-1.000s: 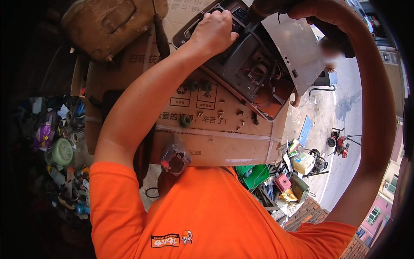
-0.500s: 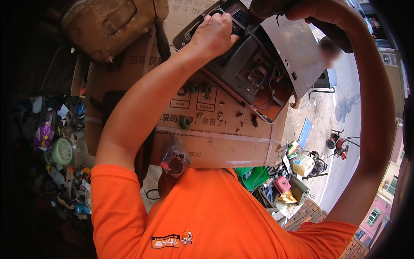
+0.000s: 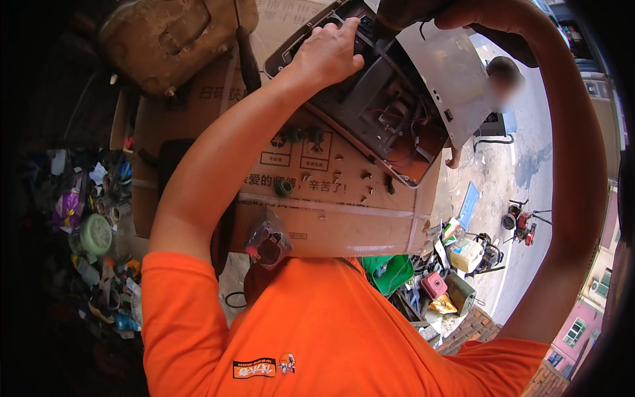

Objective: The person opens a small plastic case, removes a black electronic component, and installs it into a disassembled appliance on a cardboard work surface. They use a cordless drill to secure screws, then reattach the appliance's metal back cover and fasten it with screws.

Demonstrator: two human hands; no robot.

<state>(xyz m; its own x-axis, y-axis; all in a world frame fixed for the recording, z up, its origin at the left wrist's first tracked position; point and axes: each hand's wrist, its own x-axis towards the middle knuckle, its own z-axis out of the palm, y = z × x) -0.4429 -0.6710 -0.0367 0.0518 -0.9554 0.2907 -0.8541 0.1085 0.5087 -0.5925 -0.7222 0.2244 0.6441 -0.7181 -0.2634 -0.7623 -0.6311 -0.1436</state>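
On the carton (image 3: pixel 357 228), the case (image 3: pixel 365 89) lies toward the far right corner, wires (image 3: pixel 419 140) in it. The housing (image 3: pixel 139 53) sits toward the far left corner, a screwdriver (image 3: pixel 247 63) along its right side. Screws (image 3: pixel 366 175) lie before the case, one round part (image 3: pixel 284 189) left of them, two behind. Litter (image 3: pixel 69 209) is beyond the left edge.

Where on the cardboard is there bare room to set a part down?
Near edge of the cardboard box: right of the plastic-wrapped object, this side of the loose screws. A second patch lies between the brown casing and the left forearm. It is crowded farther in: screws and green round pieces lie scattered toward the open case, where the left hand is.
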